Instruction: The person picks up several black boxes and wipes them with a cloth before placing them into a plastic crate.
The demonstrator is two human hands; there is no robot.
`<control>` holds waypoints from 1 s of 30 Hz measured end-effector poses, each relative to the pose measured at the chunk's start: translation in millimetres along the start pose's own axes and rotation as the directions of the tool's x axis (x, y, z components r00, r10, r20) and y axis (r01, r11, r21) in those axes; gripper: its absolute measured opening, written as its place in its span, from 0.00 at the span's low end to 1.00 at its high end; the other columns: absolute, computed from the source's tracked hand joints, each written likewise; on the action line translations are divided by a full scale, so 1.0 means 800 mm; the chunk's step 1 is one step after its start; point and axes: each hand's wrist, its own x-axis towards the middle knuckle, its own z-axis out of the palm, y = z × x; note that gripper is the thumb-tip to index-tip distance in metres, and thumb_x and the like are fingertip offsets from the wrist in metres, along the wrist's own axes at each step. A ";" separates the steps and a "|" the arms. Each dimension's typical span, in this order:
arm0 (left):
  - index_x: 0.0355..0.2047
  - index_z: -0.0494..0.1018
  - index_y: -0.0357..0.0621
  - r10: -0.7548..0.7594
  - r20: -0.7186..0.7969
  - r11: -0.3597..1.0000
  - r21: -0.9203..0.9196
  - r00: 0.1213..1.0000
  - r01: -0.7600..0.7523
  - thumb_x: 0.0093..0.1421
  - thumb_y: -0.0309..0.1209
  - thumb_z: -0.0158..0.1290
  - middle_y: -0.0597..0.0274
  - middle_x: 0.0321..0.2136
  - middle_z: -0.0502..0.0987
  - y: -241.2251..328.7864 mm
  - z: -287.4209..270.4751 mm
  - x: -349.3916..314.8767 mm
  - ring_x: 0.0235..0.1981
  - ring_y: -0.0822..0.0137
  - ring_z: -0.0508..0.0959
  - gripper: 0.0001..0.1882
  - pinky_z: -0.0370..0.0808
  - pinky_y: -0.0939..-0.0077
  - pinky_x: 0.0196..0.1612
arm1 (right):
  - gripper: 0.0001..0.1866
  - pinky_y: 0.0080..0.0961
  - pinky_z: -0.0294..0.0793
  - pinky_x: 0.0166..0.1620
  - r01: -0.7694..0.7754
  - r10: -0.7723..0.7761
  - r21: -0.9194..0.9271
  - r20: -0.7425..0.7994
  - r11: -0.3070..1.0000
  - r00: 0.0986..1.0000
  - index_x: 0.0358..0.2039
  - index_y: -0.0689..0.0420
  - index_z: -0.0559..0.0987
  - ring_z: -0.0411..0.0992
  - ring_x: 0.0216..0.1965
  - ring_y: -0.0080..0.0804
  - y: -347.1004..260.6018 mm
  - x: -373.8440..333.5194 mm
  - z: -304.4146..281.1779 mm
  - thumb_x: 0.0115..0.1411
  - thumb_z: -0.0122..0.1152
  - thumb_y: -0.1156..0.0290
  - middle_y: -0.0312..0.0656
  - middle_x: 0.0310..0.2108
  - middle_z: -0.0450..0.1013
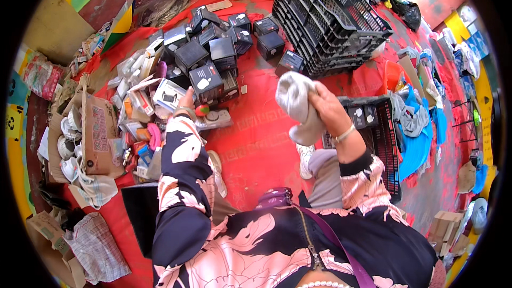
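My right hand (329, 111) is raised in front of me, fingers closed around a soft grey cloth item (294, 96) that looks like a sock. Part of the cloth dangles below the fingers. At the left, my left hand (185, 102) is at the edge of a small white box (168, 95) with a dark picture on it. One finger points up along the box's right side; the others are hidden, so its grip is unclear. A red and green ball-like thing (202, 110) lies just right of that wrist. Beyond are several piled black boxes (206, 82).
Stacked black plastic crates (330, 26) stand at the far right. Another black crate (392, 144) beside my right leg holds a black box. Left of me are mixed small packages (141, 144) and an open carton (98, 133) of white crockery. Red sheeting (256, 149) covers the floor.
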 end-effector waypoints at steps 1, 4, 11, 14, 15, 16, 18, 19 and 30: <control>0.61 0.51 0.41 0.015 -0.040 1.000 0.006 0.999 -0.014 0.51 0.62 0.50 0.39 0.62 0.51 -0.013 -0.022 0.023 0.59 0.43 0.58 0.48 0.60 0.50 0.54 | 0.14 0.17 0.67 0.47 -0.022 0.027 -0.045 0.105 0.999 0.994 0.47 0.62 0.71 0.68 0.43 0.18 -0.003 0.004 0.000 0.65 0.48 0.68 0.35 0.42 0.71; 0.39 0.74 0.41 0.087 -0.172 0.992 -0.075 0.981 -0.101 0.50 0.66 0.48 0.61 0.29 0.75 -0.004 0.067 0.037 0.22 0.68 0.69 0.37 0.63 0.70 0.24 | 0.16 0.23 0.65 0.52 -0.087 0.110 -0.147 0.158 0.985 0.981 0.50 0.61 0.72 0.66 0.49 0.24 0.008 -0.009 -0.033 0.62 0.48 0.73 0.37 0.45 0.70; 0.39 0.73 0.53 0.038 -0.018 0.946 -0.322 0.999 -0.042 0.47 0.61 0.57 0.66 0.33 0.76 0.012 0.077 0.062 0.30 0.64 0.75 0.29 0.67 0.60 0.30 | 0.15 0.22 0.66 0.51 -0.236 0.242 -0.126 0.042 0.964 0.969 0.49 0.63 0.73 0.69 0.46 0.23 0.005 0.011 -0.028 0.63 0.49 0.75 0.37 0.44 0.72; 0.38 0.73 0.56 -0.043 -0.177 0.967 -0.255 0.983 -0.003 0.46 0.57 0.59 0.68 0.33 0.76 0.009 0.092 0.063 0.30 0.66 0.73 0.26 0.64 0.65 0.28 | 0.15 0.21 0.68 0.49 -0.288 0.289 0.024 -0.013 0.957 0.957 0.49 0.63 0.73 0.70 0.44 0.22 0.014 0.015 -0.027 0.63 0.49 0.74 0.36 0.42 0.73; 0.39 0.73 0.56 -0.056 -0.210 0.967 -0.254 0.976 0.001 0.46 0.56 0.59 0.67 0.34 0.76 0.011 0.105 0.059 0.32 0.66 0.73 0.25 0.64 0.66 0.28 | 0.15 0.20 0.68 0.48 -0.291 0.294 0.070 -0.038 0.954 0.955 0.49 0.63 0.73 0.71 0.43 0.22 0.017 0.014 -0.029 0.63 0.50 0.74 0.36 0.42 0.74; 0.39 0.73 0.56 -0.041 -0.135 0.953 -0.303 0.990 -0.002 0.46 0.56 0.59 0.67 0.35 0.76 0.012 0.116 0.054 0.32 0.67 0.72 0.25 0.63 0.67 0.28 | 0.15 0.21 0.69 0.48 -0.326 0.336 0.125 -0.067 0.937 0.940 0.49 0.63 0.73 0.71 0.43 0.23 0.017 0.012 -0.030 0.62 0.50 0.73 0.37 0.42 0.74; 0.40 0.72 0.55 -0.013 -0.055 0.921 -0.388 0.998 -0.009 0.46 0.54 0.60 0.67 0.36 0.76 0.008 0.125 0.053 0.33 0.66 0.73 0.25 0.65 0.66 0.28 | 0.15 0.21 0.69 0.48 -0.340 0.354 0.149 -0.086 0.929 0.931 0.49 0.63 0.73 0.72 0.43 0.23 0.017 0.011 -0.031 0.62 0.50 0.73 0.37 0.41 0.74; 0.41 0.72 0.54 -0.010 -0.041 0.909 -0.416 0.999 -0.008 0.46 0.52 0.61 0.66 0.37 0.76 0.005 0.133 0.053 0.34 0.65 0.74 0.26 0.67 0.65 0.29 | 0.15 0.21 0.69 0.48 -0.346 0.364 0.161 -0.097 0.924 0.926 0.49 0.63 0.73 0.72 0.42 0.23 0.018 0.010 -0.032 0.62 0.50 0.73 0.37 0.41 0.74; 0.49 0.68 0.54 -0.018 -0.005 0.893 -0.450 1.000 0.014 0.38 0.47 0.65 0.61 0.46 0.73 -0.004 0.153 -0.007 0.45 0.62 0.72 0.36 0.56 0.53 0.50 | 0.14 0.23 0.72 0.44 -0.293 0.352 0.288 -0.184 0.912 0.918 0.46 0.64 0.73 0.74 0.38 0.26 0.031 0.009 -0.050 0.62 0.51 0.71 0.39 0.38 0.75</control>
